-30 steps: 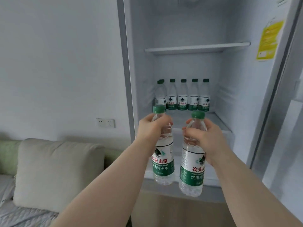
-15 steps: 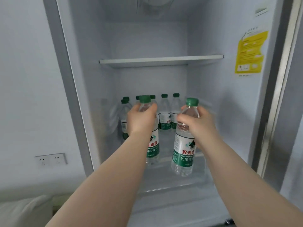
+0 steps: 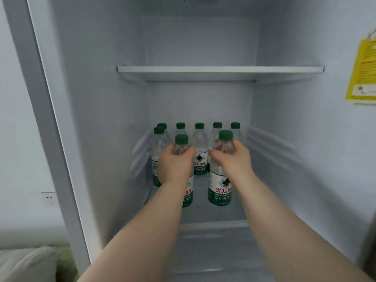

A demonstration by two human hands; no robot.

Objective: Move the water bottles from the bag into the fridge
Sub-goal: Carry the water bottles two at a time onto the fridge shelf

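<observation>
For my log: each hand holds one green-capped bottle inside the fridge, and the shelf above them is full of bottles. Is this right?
Not quite. The head view shows the upper shelf bare. The rest holds: the left hand and right hand each grip one green-capped bottle, in front of the standing bottles.

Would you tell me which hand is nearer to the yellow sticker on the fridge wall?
Right. The right hand grips a bottle on the sticker's side; the left hand is farther left.

At my left I see a pale wall (image 3: 18, 139) with a white socket (image 3: 48, 198), and below it a light cushion (image 3: 26, 263) beside green fabric (image 3: 66, 259).
</observation>
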